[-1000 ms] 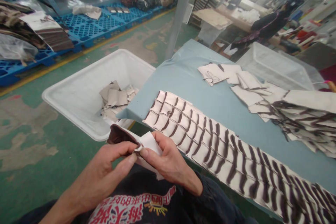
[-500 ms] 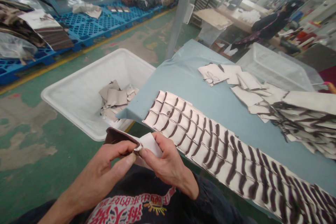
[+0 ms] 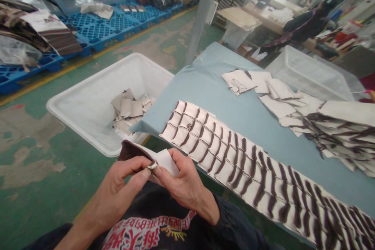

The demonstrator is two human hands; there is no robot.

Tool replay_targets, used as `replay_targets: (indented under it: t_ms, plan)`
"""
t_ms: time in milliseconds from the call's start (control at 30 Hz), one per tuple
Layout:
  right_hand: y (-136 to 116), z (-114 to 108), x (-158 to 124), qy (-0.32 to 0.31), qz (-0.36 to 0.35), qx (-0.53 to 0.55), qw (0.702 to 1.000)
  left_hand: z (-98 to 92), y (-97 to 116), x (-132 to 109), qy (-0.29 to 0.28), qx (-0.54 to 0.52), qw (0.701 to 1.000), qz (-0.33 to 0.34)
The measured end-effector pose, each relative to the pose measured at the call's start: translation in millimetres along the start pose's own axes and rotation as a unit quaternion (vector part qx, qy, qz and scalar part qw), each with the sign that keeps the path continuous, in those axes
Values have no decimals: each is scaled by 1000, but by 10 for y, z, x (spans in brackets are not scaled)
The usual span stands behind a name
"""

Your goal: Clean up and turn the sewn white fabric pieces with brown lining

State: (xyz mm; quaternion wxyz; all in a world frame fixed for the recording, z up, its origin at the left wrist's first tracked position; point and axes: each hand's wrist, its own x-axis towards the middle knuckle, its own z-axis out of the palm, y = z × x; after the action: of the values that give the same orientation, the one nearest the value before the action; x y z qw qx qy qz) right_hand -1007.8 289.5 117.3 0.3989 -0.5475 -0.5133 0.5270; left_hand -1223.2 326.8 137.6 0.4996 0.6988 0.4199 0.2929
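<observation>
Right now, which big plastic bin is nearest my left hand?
The opaque white bin left of the blue table; the translucent bin sits farther off, across the table.

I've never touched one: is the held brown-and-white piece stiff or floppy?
The piece is probably bendable: it bends between the left hand and right hand. It's likely not limp: its brown end juts out without drooping. Thin-looking, so probably light.

The folded white-and-dark-brown flat piece (image 3: 168, 160) at lower centre looks matt and cloth-like. The pale blue table cover (image 3: 202, 84), right of centre, is smooth with soft creases. The white rectangular tub (image 3: 84, 111), left of centre, looks like smooth plastic; the blue latticed pallets (image 3: 88, 31), upper left, rigid plastic.
</observation>
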Motion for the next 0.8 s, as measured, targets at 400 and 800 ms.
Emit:
replay_targets:
  t_ms: [400, 800]
  plan:
    - [-30, 102, -9, -33, 76, 215, 973, 109, 80, -44, 67, 50, 995, 49]
    - [-235, -297, 18, -43, -66, -1, 997, -82, 201, -100, -34, 65, 991, 115]
